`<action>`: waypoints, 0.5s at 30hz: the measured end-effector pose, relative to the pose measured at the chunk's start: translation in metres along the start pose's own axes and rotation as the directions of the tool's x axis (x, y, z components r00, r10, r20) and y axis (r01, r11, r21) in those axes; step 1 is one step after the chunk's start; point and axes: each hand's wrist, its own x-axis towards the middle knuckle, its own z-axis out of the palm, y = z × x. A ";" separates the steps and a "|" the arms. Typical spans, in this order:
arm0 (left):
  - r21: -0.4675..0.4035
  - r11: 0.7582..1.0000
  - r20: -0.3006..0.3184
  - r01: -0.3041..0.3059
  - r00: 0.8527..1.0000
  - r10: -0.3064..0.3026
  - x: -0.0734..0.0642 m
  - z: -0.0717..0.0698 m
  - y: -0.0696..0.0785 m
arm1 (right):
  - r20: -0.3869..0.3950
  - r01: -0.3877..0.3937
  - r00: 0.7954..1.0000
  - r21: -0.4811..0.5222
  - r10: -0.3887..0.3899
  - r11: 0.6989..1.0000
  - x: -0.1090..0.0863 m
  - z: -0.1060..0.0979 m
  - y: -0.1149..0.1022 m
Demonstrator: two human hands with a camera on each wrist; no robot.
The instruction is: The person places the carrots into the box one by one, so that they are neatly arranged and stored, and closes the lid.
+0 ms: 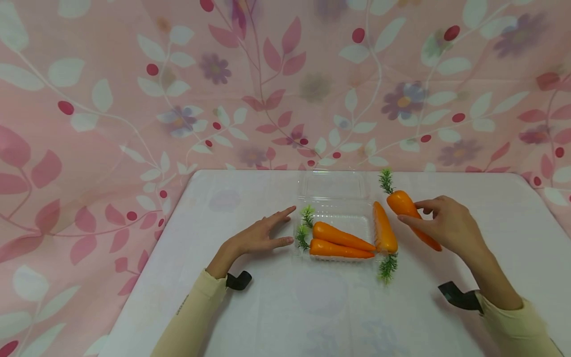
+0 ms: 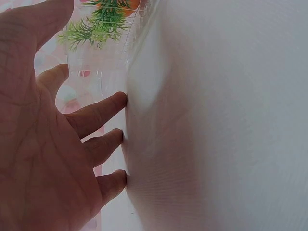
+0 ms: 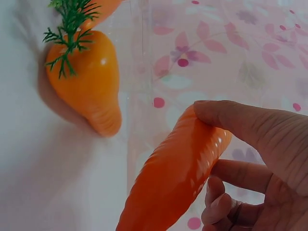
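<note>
A toy carrot (image 1: pixel 403 204) with a green sprig is pinched between the thumb and fingers of my right hand (image 1: pixel 450 225), to the right of a clear plastic box (image 1: pixel 332 258). The right wrist view shows its orange body (image 3: pixel 173 173) tilted in the grip. Two carrots (image 1: pixel 339 235) lie side by side in the box, their tops to the left. Another carrot (image 1: pixel 385 230) leans at the box's right edge, sprig toward me. My left hand (image 1: pixel 260 234) spreads its fingers beside the box's left side, holding nothing; some of its fingertips meet the tabletop in the left wrist view.
The box's transparent lid (image 1: pixel 332 184) is folded back behind it. A white cloth covers the table (image 1: pixel 321 307). Behind the table's far edge hangs a pink floral curtain (image 1: pixel 285 84). Black straps (image 1: pixel 459 296) show at both wrists.
</note>
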 end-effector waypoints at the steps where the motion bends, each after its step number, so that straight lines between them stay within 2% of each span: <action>1: 0.000 1.000 0.000 -0.001 1.000 0.001 0.000 0.000 0.000 | -0.002 0.004 1.000 0.003 -0.004 1.000 0.000 0.000 -0.002; 15: 0.001 1.000 0.002 -0.002 1.000 0.002 0.000 0.000 0.000 | 0.027 0.033 0.999 0.067 -0.035 0.997 0.009 0.007 -0.024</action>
